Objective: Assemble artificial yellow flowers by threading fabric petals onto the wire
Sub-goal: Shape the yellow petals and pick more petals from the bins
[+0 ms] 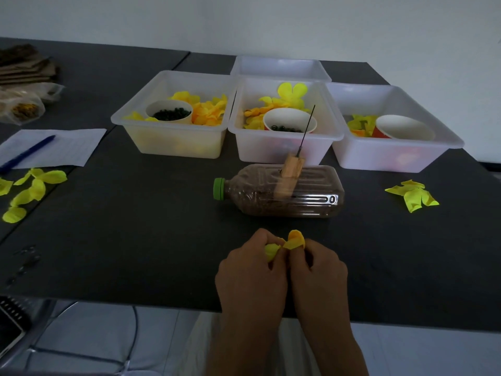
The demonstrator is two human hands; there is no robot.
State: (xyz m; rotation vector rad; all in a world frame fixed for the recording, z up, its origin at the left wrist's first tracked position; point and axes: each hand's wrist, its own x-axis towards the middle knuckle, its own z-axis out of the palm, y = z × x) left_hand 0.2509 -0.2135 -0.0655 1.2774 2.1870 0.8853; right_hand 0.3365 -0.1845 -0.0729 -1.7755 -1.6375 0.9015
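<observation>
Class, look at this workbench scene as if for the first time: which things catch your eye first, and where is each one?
Nearest the viewer, the left hand and right hand pinch a yellow fabric petal between them. Behind them a brown bottle lies on its side, with a thin wire rising from a wooden block on it. Beyond stand white tubs of yellow petals and paper cups.

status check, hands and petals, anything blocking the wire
Left hand and right hand both pinching yellow petals. Wire bare, upright on bottle. Path to wire open.
</observation>
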